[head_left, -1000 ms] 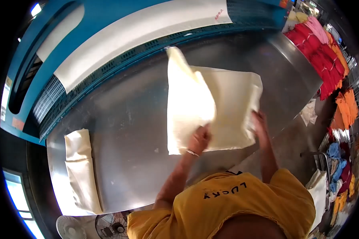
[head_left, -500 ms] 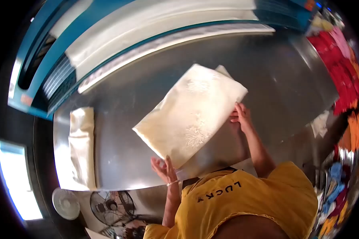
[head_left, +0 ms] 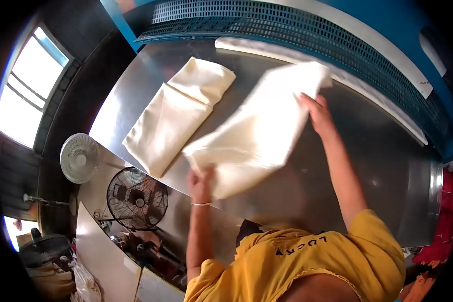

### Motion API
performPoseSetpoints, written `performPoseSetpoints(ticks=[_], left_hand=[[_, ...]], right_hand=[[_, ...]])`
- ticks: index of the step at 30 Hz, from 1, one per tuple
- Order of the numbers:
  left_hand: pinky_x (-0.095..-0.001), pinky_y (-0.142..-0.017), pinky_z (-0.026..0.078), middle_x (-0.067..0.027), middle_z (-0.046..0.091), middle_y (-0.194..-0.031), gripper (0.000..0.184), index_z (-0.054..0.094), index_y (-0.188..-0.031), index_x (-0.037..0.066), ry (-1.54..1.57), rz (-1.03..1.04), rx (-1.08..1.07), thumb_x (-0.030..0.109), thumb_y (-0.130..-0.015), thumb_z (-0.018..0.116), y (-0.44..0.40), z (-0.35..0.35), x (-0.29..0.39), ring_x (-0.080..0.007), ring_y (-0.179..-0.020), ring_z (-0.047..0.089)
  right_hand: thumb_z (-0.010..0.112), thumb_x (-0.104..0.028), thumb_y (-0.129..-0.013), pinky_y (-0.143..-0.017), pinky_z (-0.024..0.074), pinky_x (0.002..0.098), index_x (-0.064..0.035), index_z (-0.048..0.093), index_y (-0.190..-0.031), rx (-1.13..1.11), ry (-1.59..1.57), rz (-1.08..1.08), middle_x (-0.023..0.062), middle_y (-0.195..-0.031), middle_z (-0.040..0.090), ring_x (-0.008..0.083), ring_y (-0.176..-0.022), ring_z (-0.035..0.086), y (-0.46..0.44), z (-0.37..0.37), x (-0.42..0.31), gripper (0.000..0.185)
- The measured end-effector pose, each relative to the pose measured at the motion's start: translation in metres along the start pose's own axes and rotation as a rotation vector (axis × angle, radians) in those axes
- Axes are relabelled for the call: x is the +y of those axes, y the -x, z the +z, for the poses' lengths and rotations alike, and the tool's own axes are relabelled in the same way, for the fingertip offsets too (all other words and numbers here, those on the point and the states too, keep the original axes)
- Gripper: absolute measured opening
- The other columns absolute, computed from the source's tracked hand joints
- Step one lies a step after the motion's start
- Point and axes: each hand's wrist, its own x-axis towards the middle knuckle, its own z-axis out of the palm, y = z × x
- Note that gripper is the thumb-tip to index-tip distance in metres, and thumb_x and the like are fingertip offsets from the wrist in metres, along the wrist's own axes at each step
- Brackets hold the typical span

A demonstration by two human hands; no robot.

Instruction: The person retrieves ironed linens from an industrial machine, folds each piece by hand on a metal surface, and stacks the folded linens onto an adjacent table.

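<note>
A cream cloth (head_left: 261, 128), folded and partly blurred, is held above the metal table (head_left: 337, 186). My left hand (head_left: 202, 185) grips its near left corner, with the fingers closed and partly hidden by the cloth. At the far right edge of the cloth, my right hand (head_left: 317, 111) pinches it between thumb and fingers. Just left of it lies a second cream cloth (head_left: 173, 118), folded into a long strip on the table.
A blue machine (head_left: 287, 38) with a slotted panel and a white roll (head_left: 377, 105) runs along the table's far side. Two fans, one white (head_left: 79, 158) and one black (head_left: 137, 199), stand left of the near edge. Red fabric (head_left: 447, 221) hangs at the right.
The view has swung left. The cloth, lying flat between open hands half a second ago, is now gripped and lifted, close beside the folded strip.
</note>
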Motion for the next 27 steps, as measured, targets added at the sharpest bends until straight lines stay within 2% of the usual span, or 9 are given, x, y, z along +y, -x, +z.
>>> performPoseSetpoints(ticks=[9,10,12,17,22,23,25,26,27], left_hand=[[-0.0285,-0.061,0.048,-0.0121,0.06,-0.09,0.027,0.057,-0.094,0.001,-0.357,0.219,0.422,0.017,-0.076,0.069,-0.148,-0.193,0.029,-0.0165,-0.072,0.056],[-0.032,-0.07,0.048,-0.0167,0.057,-0.098,0.044,0.054,-0.106,0.0,-0.944,0.196,0.497,0.022,-0.071,0.072,-0.156,-0.208,0.011,-0.0231,-0.082,0.057],[-0.0337,-0.079,0.046,-0.0207,0.055,-0.102,0.055,0.05,-0.114,0.0,-0.878,-0.097,0.513,0.022,-0.068,0.072,-0.17,-0.225,-0.028,-0.0289,-0.091,0.055],[-0.0332,-0.084,0.043,-0.017,0.05,-0.111,0.071,0.034,-0.127,-0.001,-0.394,0.127,0.53,0.011,-0.067,0.071,-0.13,-0.197,-0.041,-0.0252,-0.098,0.051],[-0.0392,-0.084,0.047,-0.0181,0.048,-0.117,0.067,0.034,-0.125,0.004,-0.164,0.056,0.428,0.003,-0.069,0.071,-0.101,-0.224,-0.046,-0.0287,-0.1,0.051],[-0.041,-0.088,0.045,-0.0198,0.047,-0.119,0.066,0.033,-0.127,0.003,-0.61,-0.164,0.539,0.008,-0.072,0.069,-0.101,-0.17,-0.006,-0.03,-0.103,0.05],[-0.0431,-0.095,0.038,-0.0219,0.044,-0.123,0.064,0.032,-0.13,0.002,-1.492,0.05,0.718,0.017,-0.077,0.064,-0.1,-0.13,0.017,-0.0322,-0.109,0.046],[-0.0434,-0.098,0.035,-0.0223,0.043,-0.124,0.063,0.032,-0.131,0.001,-1.852,0.52,0.783,0.021,-0.08,0.061,-0.106,-0.141,-0.005,-0.0332,-0.113,0.043],[-0.0431,-0.101,0.03,-0.0204,0.041,-0.127,0.063,0.03,-0.133,0.001,-1.773,0.411,0.654,0.027,-0.083,0.056,-0.101,-0.087,0.001,-0.0342,-0.119,0.036]], right_hand=[[0.056,-0.032,-0.082,-0.045,0.0464,0.0259,-0.0063,0.061,-0.089,-0.161,-0.108,0.27,0.0039,-0.072,0.061,0.0124,-0.061,0.058,-0.099,0.247,0.118,0.027],[0.055,-0.033,-0.083,-0.044,0.047,0.0254,-0.0061,0.059,-0.092,-0.115,-0.087,0.331,0.0045,-0.072,0.061,0.0129,-0.06,0.058,-0.093,0.256,0.139,0.028],[0.051,-0.035,-0.086,-0.045,0.0487,0.0256,-0.0057,0.056,-0.096,-0.148,0.047,0.505,0.0051,-0.073,0.06,0.0133,-0.057,0.058,-0.086,0.254,0.176,0.032],[0.05,-0.036,-0.088,-0.047,0.0487,0.0255,-0.009,0.05,-0.105,-0.31,-0.12,0.54,0.0064,-0.076,0.06,0.0133,-0.058,0.059,-0.064,0.245,0.186,0.032],[0.055,-0.027,-0.086,-0.053,0.0483,0.028,-0.0044,0.051,-0.108,-0.341,0.273,0.167,0.0093,-0.086,0.061,0.0153,-0.066,0.061,-0.067,0.139,0.158,0.032],[0.056,-0.025,-0.086,-0.055,0.0484,0.0286,-0.004,0.052,-0.108,-0.203,0.373,0.023,0.0095,-0.087,0.061,0.0156,-0.067,0.061,-0.067,0.097,0.162,0.031],[0.057,-0.022,-0.085,-0.059,0.0484,0.0299,-0.003,0.053,-0.108,0.064,0.559,-0.244,0.0098,-0.088,0.062,0.0163,-0.071,0.061,-0.052,0.0,0.182,0.03],[0.058,-0.019,-0.084,-0.065,0.0481,0.0332,-0.0056,0.055,-0.104,0.186,0.651,-0.288,0.0103,-0.085,0.061,0.0209,-0.076,0.06,-0.04,-0.053,0.183,0.024],[0.06,-0.017,-0.078,-0.067,0.0478,0.0383,-0.0079,0.058,-0.096,0.336,0.8,-0.226,0.0123,-0.086,0.061,0.0315,-0.079,0.059,-0.02,-0.105,0.164,0.019]])
